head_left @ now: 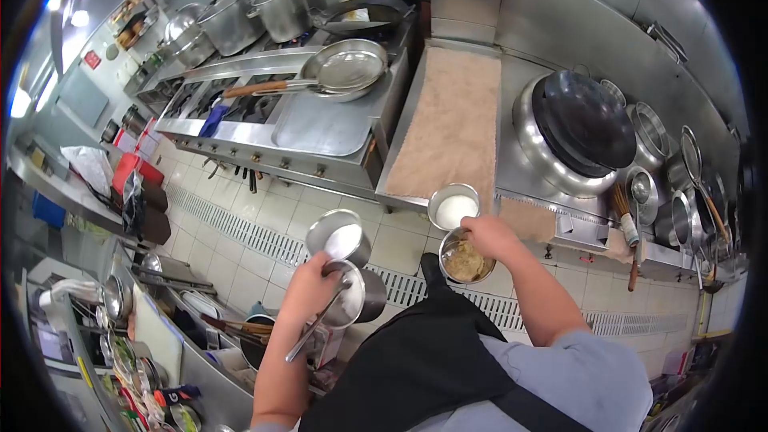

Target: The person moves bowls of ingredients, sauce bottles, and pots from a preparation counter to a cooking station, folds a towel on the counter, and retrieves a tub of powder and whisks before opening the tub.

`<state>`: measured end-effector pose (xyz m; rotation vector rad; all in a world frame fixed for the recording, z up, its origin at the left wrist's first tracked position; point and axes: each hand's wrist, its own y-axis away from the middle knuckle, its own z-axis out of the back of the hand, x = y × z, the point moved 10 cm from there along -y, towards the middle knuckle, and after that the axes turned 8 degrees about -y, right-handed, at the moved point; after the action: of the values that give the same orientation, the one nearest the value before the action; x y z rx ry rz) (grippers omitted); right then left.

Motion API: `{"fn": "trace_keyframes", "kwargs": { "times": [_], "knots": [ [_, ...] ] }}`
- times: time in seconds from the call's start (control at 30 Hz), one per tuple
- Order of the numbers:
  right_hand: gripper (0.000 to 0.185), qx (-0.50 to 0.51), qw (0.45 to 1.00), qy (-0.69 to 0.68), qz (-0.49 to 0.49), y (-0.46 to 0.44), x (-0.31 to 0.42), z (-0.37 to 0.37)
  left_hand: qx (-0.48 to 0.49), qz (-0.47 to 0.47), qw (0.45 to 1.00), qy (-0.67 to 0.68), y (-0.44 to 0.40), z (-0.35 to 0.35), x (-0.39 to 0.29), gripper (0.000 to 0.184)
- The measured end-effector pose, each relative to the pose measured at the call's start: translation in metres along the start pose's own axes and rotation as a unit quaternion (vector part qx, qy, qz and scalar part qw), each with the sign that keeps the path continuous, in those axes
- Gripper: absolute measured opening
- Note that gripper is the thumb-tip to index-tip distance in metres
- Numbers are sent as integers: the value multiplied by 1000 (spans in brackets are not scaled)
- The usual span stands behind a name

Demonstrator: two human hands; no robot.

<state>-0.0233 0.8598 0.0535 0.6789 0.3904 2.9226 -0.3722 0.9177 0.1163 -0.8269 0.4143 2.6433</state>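
- Left hand (312, 292)?
- Clamped on near pot (374, 296), spoon (307, 338) alongside. Closer to cloth (452, 120): far pot (322, 232). White contents in both. Left hand's grip on far pot: cannot tell.
- Right hand (490, 237)?
- Clamped where white-filled bowl (450, 192) meets brown-filled bowl (446, 268), by cloth's near edge.
- Further out?
- Right of cloth, wok (592, 124); left, pans (348, 68).

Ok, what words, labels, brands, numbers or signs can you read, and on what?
No text reads clearly.
Small red sign on white wall: too small.
Dark-blue item with red end, lower left: white mark, too blurred.
Pale wrap on brown bristle brush: too blurred.
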Motion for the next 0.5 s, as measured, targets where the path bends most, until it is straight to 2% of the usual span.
{"fn": "trace_keyframes", "kwargs": {
  "times": [0.13, 0.2, 0.27, 0.5],
  "knots": [
    [18, -25, 999, -39, -25, -47, -54, 20, 65, -33, 996, -46, -109, -53, -44, 23],
    [14, -68, 996, -54, -18, -73, -70, 31, 84, -37, 993, -73, -160, -76, -59, 20],
    [13, -79, 995, -68, -5, -105, -86, 32, 89, -89, 987, -97, -208, -91, -84, 17],
    [16, -118, 988, -102, -8, -181, -110, 56, 105, -154, 966, -177, -338, -126, -125, 15]
  ]
}}
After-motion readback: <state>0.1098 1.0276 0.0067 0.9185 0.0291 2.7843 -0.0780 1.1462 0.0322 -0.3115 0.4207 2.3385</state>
